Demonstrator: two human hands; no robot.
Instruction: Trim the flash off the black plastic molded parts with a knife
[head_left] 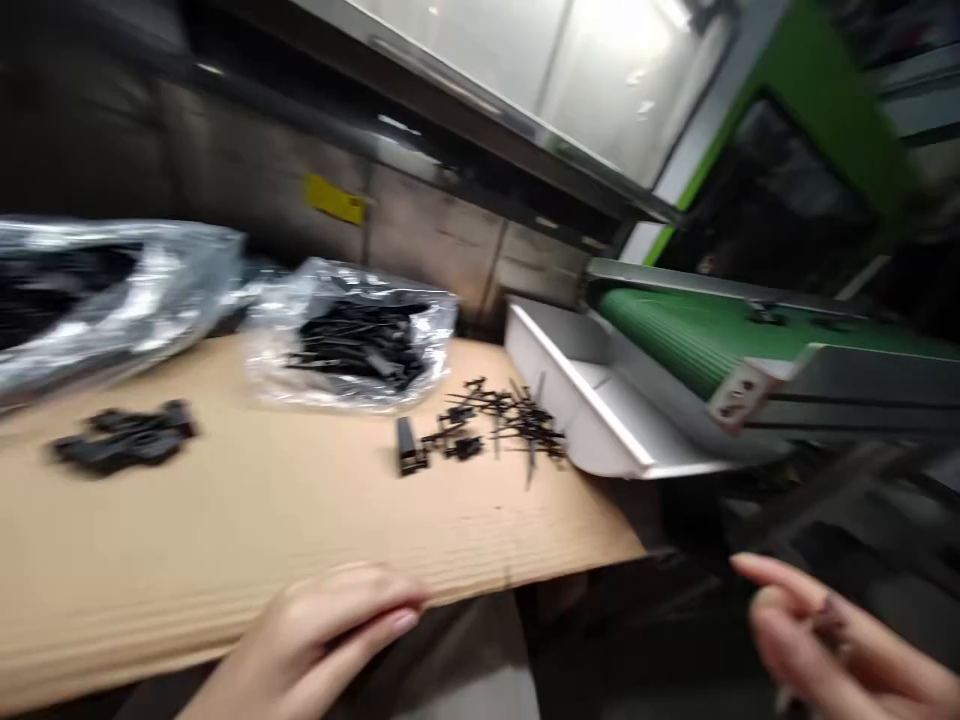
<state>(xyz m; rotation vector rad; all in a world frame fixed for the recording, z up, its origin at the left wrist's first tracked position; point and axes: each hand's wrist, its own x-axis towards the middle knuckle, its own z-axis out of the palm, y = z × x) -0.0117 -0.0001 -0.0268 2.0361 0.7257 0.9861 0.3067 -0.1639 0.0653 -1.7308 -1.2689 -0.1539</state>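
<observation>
At the front edge of the cardboard-covered table, my left hand has its thumb and fingers pressed together; whatever lies between them, if anything, is hidden. My right hand is off to the right, beyond the table's corner, blurred, with curled fingers around something small and dark that I cannot make out. Beyond my left hand lie a black rectangular piece and a loose pile of thin black plastic parts. Further left, several larger black parts lie together.
An open clear plastic bag holds long black parts; a bigger bag stands left of it. A grey metal chute meets the table's right end, below a green conveyor belt carrying dark pieces. A green-framed machine rises behind.
</observation>
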